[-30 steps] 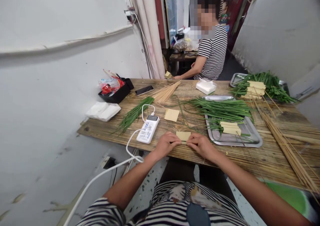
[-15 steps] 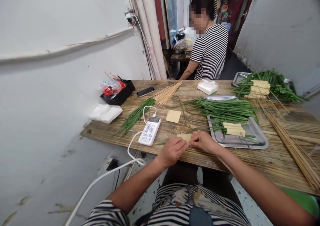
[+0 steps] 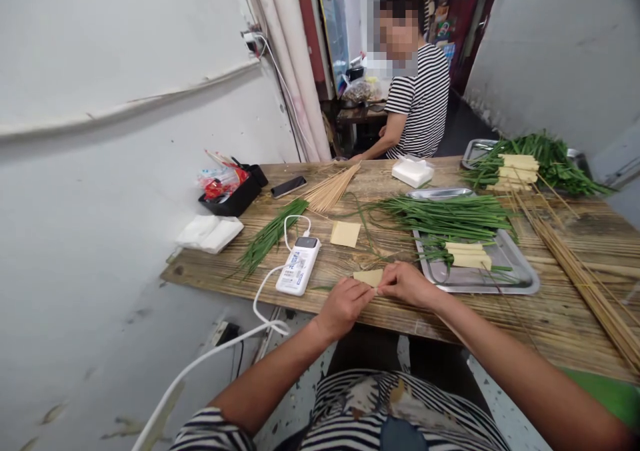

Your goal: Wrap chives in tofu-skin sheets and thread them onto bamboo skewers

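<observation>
My left hand (image 3: 346,306) and my right hand (image 3: 409,283) meet at the table's near edge, fingertips pinching the near side of a pale yellow tofu sheet (image 3: 368,277). Fingers cover that edge, so whatever lies inside it is hidden. A thin green chive end sticks out left of my left hand. Just beyond lies a flat square tofu sheet (image 3: 345,234). To the right, a metal tray (image 3: 526,283) carries long green chives (image 3: 450,215) and several tofu rolls (image 3: 469,256) with chives poking out.
Left of my hands are a white power bank (image 3: 299,266) with cable and loose chives (image 3: 273,239). Bamboo skewers (image 3: 331,190), a phone (image 3: 289,186), a black box (image 3: 235,198) and tissues (image 3: 413,171) lie farther back. More skewers (image 3: 575,271) lie right. A person (image 3: 420,98) sits beyond the table.
Both hands stay at the tofu sheet, fingertips slightly lower on its near edge, and more of the sheet shows. The person beyond the table has shifted an arm. My view has moved slightly.
</observation>
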A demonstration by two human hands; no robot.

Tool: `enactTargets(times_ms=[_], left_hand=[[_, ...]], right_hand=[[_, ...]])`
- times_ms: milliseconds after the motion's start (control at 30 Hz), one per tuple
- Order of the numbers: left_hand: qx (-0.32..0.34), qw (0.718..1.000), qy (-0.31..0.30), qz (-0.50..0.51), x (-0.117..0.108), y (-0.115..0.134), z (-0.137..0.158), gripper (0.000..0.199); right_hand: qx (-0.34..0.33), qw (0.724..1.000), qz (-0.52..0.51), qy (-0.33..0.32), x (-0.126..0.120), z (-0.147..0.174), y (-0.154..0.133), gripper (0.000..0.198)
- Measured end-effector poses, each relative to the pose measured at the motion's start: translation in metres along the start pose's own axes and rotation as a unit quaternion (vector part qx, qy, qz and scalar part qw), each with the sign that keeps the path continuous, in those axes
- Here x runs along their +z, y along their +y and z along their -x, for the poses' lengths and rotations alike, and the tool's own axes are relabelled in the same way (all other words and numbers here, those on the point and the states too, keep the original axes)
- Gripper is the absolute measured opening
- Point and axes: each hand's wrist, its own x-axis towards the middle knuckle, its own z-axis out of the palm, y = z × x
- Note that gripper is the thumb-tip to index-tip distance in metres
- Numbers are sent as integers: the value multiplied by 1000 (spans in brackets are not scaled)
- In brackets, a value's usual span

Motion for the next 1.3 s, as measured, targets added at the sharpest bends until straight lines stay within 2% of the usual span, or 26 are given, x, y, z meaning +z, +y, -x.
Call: enactTargets(times_ms=[167, 267, 367, 533, 667, 767, 900, 1167, 1300], left_hand=[[-46, 998, 9, 29, -1, 7, -1, 24], [-55, 997, 16, 53, -1, 7, -3, 25], [-59, 996, 26, 57, 0, 6, -4, 23], [-59, 996, 24, 67, 2, 4, -5, 23], [-62, 995, 26, 67, 3, 4, -4, 24], [-64, 995, 33, 66, 2, 6, -4, 25], [-61, 995, 40, 65, 0, 8, -5, 24], [-39, 993, 83, 74, 5, 6, -3, 22], [-33, 993, 72, 87, 5, 6, -2, 20]], right_hand=[[23, 1000, 1, -6, -1, -2, 0, 8], [25, 1000, -2, -8, -1, -2, -3, 14], [12, 1000, 12, 19, 3, 0, -5, 19], [20, 997, 5, 68, 3, 6, -7, 14], [-36, 992, -14, 118, -1, 17, -9, 18], [-70, 986, 66, 135, 3, 25, -11, 19], [-60, 979, 155, 120, 12, 28, -17, 19], [-105, 981, 149, 74, 12, 22, -17, 13], [-113, 971, 198, 75, 12, 27, -21, 16]])
